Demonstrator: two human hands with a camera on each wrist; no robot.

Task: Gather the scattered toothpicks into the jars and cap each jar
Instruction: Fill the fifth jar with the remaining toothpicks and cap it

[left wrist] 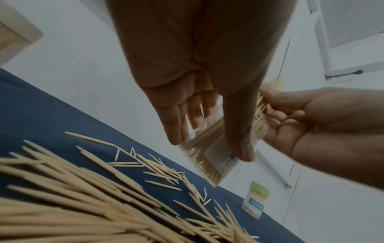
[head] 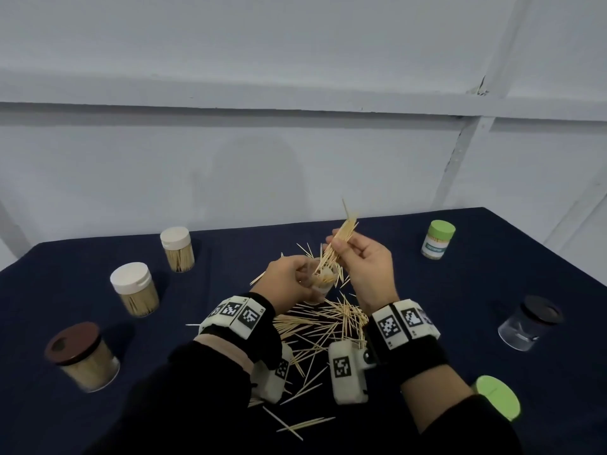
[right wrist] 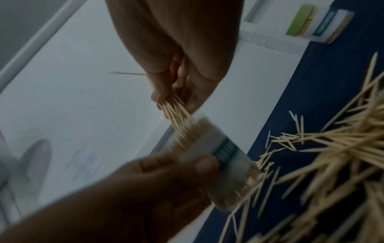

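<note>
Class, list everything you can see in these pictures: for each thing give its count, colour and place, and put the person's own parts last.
Open jar: one, clear, held above the middle of the table.
Bundle of toothpicks: one, pale wood, tips entering the open jar.
Scattered toothpicks: many, pale wood, on the cloth under the hands.
White-capped jars: two, full, left side.
Brown-capped jar: one, full, near left.
Green-capped jar: one, far right.
Black-capped jar: one, clear, looks empty, right.
Loose green cap: one, near right.
Tablecloth: one, dark blue.
Left hand: grips the open jar.
Right hand: pinches the bundle.
</note>
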